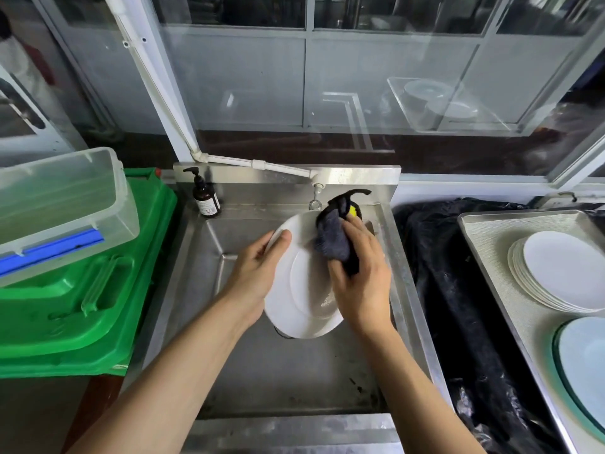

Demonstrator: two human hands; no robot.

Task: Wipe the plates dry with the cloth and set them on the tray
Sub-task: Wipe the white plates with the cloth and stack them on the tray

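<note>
A white plate [302, 290] is held tilted over the steel sink [262, 371]. My left hand [255, 276] grips its left rim, thumb on the upper edge. My right hand [360, 273] holds a dark grey cloth [332, 237] bunched against the plate's upper right face. To the right, a metal tray [484, 237] carries a stack of white plates [556, 270].
A brown pump bottle [204, 196] stands at the sink's back left, near the tap [316, 194]. Green crates [98, 290] with a clear plastic box [62, 204] sit on the left. Black plastic sheeting [458, 306] lies between sink and tray. A pale glass-rimmed dish [586, 365] sits at the tray's near end.
</note>
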